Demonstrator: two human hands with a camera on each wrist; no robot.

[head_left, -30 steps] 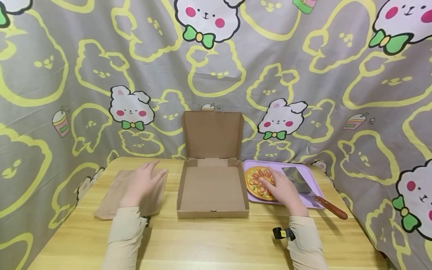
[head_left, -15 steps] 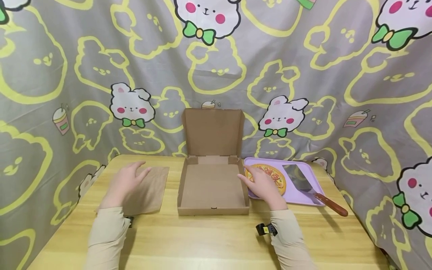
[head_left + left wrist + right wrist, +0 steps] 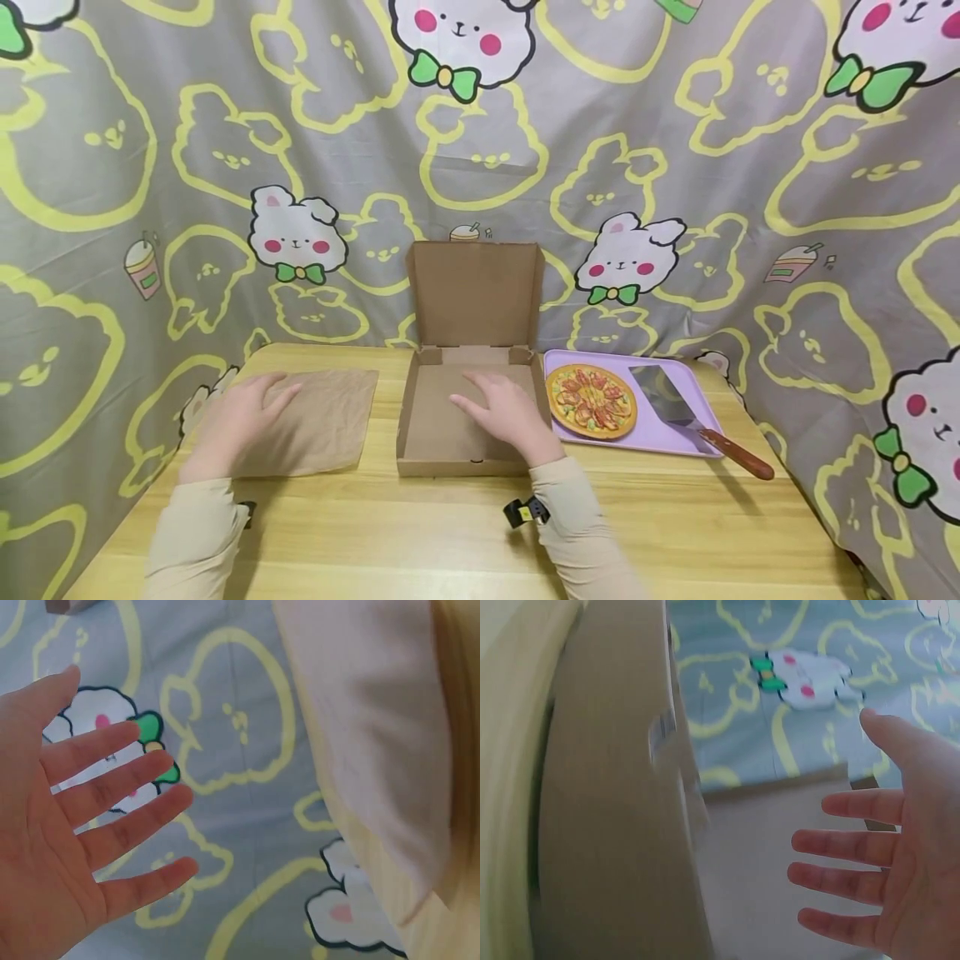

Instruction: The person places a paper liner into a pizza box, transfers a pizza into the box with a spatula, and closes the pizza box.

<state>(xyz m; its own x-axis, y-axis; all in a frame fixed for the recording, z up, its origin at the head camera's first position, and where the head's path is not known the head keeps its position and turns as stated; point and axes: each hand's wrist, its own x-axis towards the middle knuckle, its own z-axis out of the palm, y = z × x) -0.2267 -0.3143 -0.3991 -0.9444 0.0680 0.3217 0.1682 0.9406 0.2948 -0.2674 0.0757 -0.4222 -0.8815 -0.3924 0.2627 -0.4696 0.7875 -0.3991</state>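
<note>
My left hand (image 3: 243, 417) hovers over the left part of a sheet of brown paper (image 3: 330, 429), its fingers spread and nothing in them, as the left wrist view confirms. The right hand (image 3: 510, 417), also with spread fingers and holding nothing, is above the floor of a brown cardboard pizza box (image 3: 431, 433). That box stands with its lid (image 3: 476, 296) raised at the back. To its right a pizza (image 3: 591, 402) with colourful toppings lies on a purple tray (image 3: 637, 361). Also on the tray is a pizza server's metal blade (image 3: 663, 396).
The server's wooden handle (image 3: 738, 454) sticks out past the tray's front right edge. All of this is on a light wooden table (image 3: 420, 533). A grey patterned curtain (image 3: 510, 183) hangs closely round the back and sides.
Both hands have moved left. The right one has gone from over the pizza to over the box, uncovering the pizza; the left has shifted toward the paper's left side.
</note>
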